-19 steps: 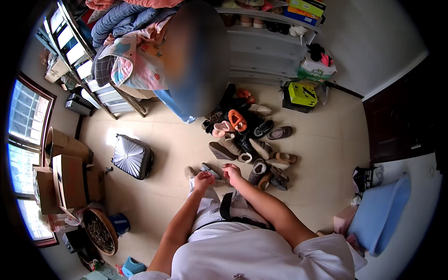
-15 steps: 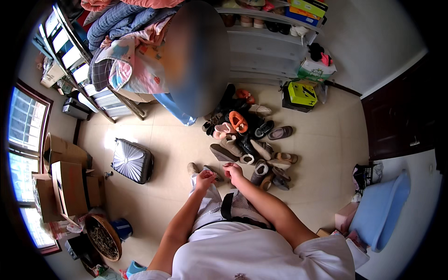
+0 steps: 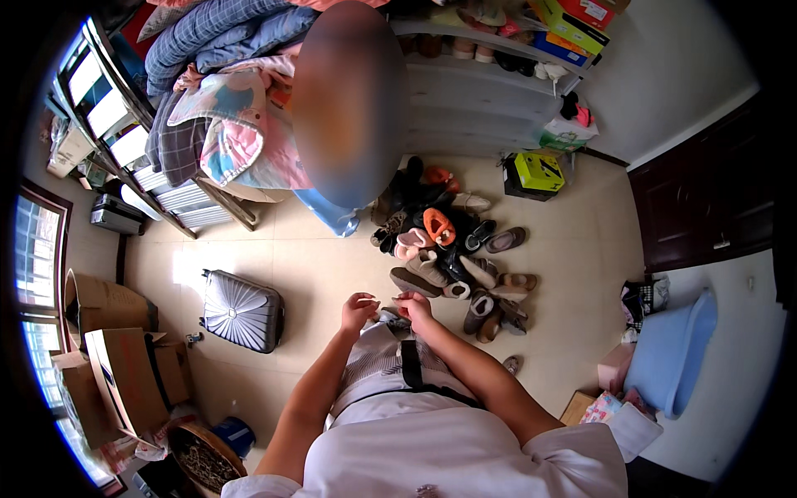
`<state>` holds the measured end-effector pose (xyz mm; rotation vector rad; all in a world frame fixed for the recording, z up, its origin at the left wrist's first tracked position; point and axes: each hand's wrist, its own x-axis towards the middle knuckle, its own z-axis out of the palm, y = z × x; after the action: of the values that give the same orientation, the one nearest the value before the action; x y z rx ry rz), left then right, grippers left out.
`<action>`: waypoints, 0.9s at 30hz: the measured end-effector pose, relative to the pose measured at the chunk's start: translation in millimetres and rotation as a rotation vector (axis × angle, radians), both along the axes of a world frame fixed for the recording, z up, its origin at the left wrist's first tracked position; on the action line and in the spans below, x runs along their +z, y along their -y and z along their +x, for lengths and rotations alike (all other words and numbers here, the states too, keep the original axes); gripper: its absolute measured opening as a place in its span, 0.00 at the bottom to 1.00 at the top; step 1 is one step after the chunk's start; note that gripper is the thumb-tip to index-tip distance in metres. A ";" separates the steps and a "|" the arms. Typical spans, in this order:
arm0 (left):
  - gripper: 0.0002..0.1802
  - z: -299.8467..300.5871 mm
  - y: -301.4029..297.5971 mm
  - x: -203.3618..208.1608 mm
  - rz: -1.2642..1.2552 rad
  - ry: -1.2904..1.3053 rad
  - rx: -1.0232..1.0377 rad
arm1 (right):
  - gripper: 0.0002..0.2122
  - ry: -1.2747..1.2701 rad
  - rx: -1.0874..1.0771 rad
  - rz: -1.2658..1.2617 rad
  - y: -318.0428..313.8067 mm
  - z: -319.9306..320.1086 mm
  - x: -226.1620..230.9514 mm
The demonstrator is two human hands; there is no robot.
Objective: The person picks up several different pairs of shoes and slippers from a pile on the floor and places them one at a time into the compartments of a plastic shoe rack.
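Note:
Both my hands are held in front of my waist, a short gap between them. My left hand [image 3: 359, 312] has its fingers curled in, thumb and fingertips together. Close to its right, my right hand [image 3: 412, 308] is closed too, fingertips pinched and pointing left. Whether either pinch holds anything small cannot be made out. Just beyond my hands, a heap of shoes lies on the tiled floor: an orange shoe [image 3: 439, 226], a pink slipper [image 3: 413, 241], black shoes and beige boots [image 3: 427, 267]. Past my right forearm lies a single greyish shoe [image 3: 513, 363].
A grey ribbed suitcase [image 3: 242, 311] lies on the floor to the left, near cardboard boxes [image 3: 124, 378] and a round basket [image 3: 203, 456]. Folded quilts [image 3: 232, 124] fill the far left. A white shoe rack [image 3: 481, 104] stands at the back; a blue tub [image 3: 677, 357] leans at right.
The view has shifted, so the shoe heap sits a little farther right. My hands have risen slightly. A single greyish shoe now shows beside my right forearm.

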<state>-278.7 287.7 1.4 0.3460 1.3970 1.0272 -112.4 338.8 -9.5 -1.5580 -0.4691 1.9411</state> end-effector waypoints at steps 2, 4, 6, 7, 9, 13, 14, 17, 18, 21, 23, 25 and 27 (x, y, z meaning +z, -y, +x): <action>0.14 -28.7 0.8 -6.3 -0.017 0.011 -0.013 | 0.08 0.035 0.023 0.009 5.6 -23.6 -0.3; 0.15 -50.6 -3.4 -8.3 -0.005 0.030 -0.010 | 0.07 0.055 0.069 0.021 5.5 -36.9 -2.8; 0.14 -71.0 -9.5 -9.2 -0.038 0.030 -0.013 | 0.07 0.062 0.068 0.031 0.1 -46.0 -5.8; 0.13 -74.6 -10.4 -9.3 -0.042 0.037 -0.006 | 0.07 0.068 0.064 0.033 -1.2 -46.3 -6.4; 0.12 -81.3 -3.8 -14.2 -0.052 0.049 0.000 | 0.07 0.062 0.036 0.021 4.7 -49.7 -6.9; 0.11 -87.4 8.3 -25.0 -0.048 0.017 -0.039 | 0.07 0.068 0.013 0.005 15.3 -62.9 -7.2; 0.11 -87.6 7.1 -25.5 -0.051 0.007 -0.038 | 0.07 0.069 0.013 0.006 14.3 -65.6 -7.5; 0.11 -96.8 14.7 -33.6 -0.016 0.033 -0.042 | 0.08 0.050 0.057 0.017 16.8 -79.7 -0.7; 0.11 -97.6 15.4 -33.8 -0.019 0.035 -0.044 | 0.08 0.053 0.055 0.015 17.6 -80.1 -3.5; 0.11 -98.7 16.8 -34.4 -0.034 0.029 -0.034 | 0.08 0.088 0.018 0.033 20.1 -79.1 -10.6; 0.09 -99.2 16.0 -35.1 -0.061 0.072 -0.036 | 0.08 0.139 0.028 0.007 19.1 -76.0 -14.2; 0.08 -102.0 11.7 -36.3 -0.063 0.071 -0.068 | 0.08 0.100 0.041 0.002 14.9 -75.8 -16.6; 0.08 -104.4 4.2 -35.3 -0.063 0.071 -0.107 | 0.09 0.061 0.049 -0.001 8.0 -77.4 -17.1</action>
<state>-383.1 283.5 -33.9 0.3310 1.3295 0.8974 -189.8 330.9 -26.5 -1.6248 -0.5360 1.9345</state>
